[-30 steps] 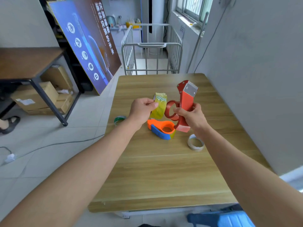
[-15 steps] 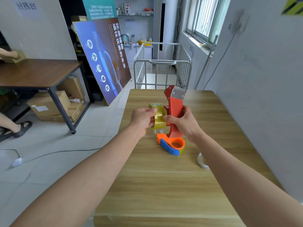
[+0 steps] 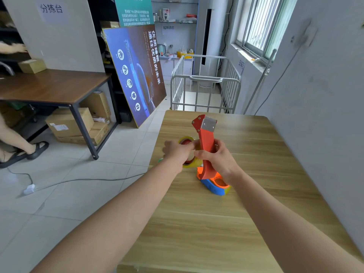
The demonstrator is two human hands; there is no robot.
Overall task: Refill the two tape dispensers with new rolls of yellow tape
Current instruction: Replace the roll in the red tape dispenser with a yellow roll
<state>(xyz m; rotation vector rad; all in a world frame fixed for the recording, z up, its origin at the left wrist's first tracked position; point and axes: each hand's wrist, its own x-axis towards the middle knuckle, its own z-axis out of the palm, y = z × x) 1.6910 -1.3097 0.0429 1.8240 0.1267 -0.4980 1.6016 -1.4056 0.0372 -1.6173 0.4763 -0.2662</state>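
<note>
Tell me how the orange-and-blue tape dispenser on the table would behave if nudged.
The orange-and-blue tape dispenser looks like rigid plastic, so it would probably slide rather than flex. Lying flat on the wooden table, it seems unlikely to roll or tip. Its hollow centre suggests it is light.

The left hand (image 3: pixel 178 153) is covering most of the translucent yellow tape roll (image 3: pixel 192 163). The right hand (image 3: pixel 217 159) is hiding the red handheld dispenser's (image 3: pixel 205 142) grip and part of the orange-and-blue tabletop dispenser (image 3: pixel 215 186) behind.

Right hand (image 3: pixel 217 160) holding red tape dispenser (image 3: pixel 205 142) upright, left hand (image 3: pixel 177 152) pressing yellow tape roll (image 3: pixel 192 163) against it, wooden table (image 3: pixel 256 174)
</note>
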